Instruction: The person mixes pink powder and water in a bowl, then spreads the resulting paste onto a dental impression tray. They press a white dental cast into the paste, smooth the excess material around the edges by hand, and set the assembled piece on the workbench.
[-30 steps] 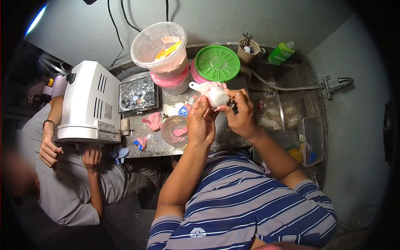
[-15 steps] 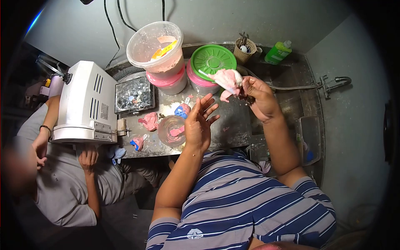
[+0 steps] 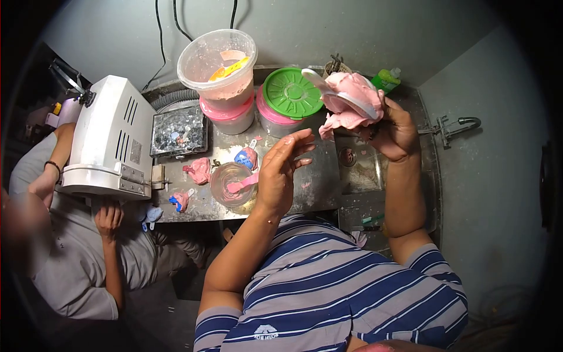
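My right hand (image 3: 399, 135) grips a dental impression tray (image 3: 352, 101) covered in pink material and holds it up close to the camera, its white handle pointing up and left. A flap of the pink material hangs from its lower left. My left hand (image 3: 280, 170) is raised with its fingers apart and nothing in it, left of and below the tray. Beside its wrist stands a clear bowl (image 3: 221, 190) with a pink spatula (image 3: 241, 183) in it. Pink lumps (image 3: 200, 171) and a blue tray with pink material (image 3: 246, 157) lie near the bowl.
Behind are a clear bucket (image 3: 202, 73) on a pink-lidded one and a green-lidded tub (image 3: 293, 92). A black box of debris (image 3: 179, 132) and a white machine (image 3: 108, 138) stand left. A co-worker's hand (image 3: 109, 220) is below the machine. A sink tap (image 3: 463, 124) is at right.
The tray has left my left hand. My right hand has carried it right and nearer the camera, turned so the pink side shows. My left hand has opened.
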The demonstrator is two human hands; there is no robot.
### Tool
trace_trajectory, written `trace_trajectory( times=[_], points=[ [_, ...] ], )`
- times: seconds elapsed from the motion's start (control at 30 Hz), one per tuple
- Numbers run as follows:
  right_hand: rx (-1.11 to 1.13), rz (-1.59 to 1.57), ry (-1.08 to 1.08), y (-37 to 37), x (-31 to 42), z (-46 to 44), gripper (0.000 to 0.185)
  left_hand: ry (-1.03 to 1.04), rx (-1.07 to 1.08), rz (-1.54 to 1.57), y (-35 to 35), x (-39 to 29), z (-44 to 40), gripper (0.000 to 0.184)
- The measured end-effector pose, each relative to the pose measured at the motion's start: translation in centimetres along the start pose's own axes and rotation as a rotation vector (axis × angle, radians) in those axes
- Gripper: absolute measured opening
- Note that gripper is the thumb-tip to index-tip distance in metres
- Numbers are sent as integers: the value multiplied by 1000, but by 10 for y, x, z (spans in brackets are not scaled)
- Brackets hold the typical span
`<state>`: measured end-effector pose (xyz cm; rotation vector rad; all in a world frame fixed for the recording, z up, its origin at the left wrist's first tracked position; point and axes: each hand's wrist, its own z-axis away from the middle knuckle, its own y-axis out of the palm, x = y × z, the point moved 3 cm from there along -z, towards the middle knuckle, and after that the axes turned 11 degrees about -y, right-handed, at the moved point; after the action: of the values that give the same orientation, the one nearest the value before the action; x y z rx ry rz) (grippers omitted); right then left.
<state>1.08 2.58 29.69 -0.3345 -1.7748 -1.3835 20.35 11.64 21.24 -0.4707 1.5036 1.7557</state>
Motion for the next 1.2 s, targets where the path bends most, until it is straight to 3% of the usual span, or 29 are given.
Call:
trace_trajectory(
  times=[0.07, 0.23, 0.77, 0.87, 1.0, 1.07, 1.13, 1.17, 1.2],
  points=[
    [53, 66, -46, 0, 4, 1, 34, 30, 26, -22, 5, -6, 5, 47],
    [272, 105, -54, 23, 8, 0, 66, 153, 98, -132, 22, -20, 16, 43],
    [450, 150, -55, 61, 32, -1, 68, 182, 313, -80, 39, -45, 35, 41],
    [433, 92, -102, 48, 33, -2, 62, 187, 344, -40, 47, -50, 39, 43],
    [487, -140, -168, 43, 35, -3, 75, 244, 381, -84, 62, -57, 45, 47],
    [529, 659, -791, 33, 41, -1, 75, 285, 366, -145, 67, -60, 45, 51],
    [530, 1069, -1096, 32, 46, 4, 76, 305, 342, -181, 69, -61, 46, 52],
    [379, 521, -757, 30, 48, 0, 69, 310, 344, -176, 69, -62, 47, 52],
    [338, 398, -647, 41, 46, 0, 62, 304, 357, -163, 70, -62, 47, 52]
  ],
)
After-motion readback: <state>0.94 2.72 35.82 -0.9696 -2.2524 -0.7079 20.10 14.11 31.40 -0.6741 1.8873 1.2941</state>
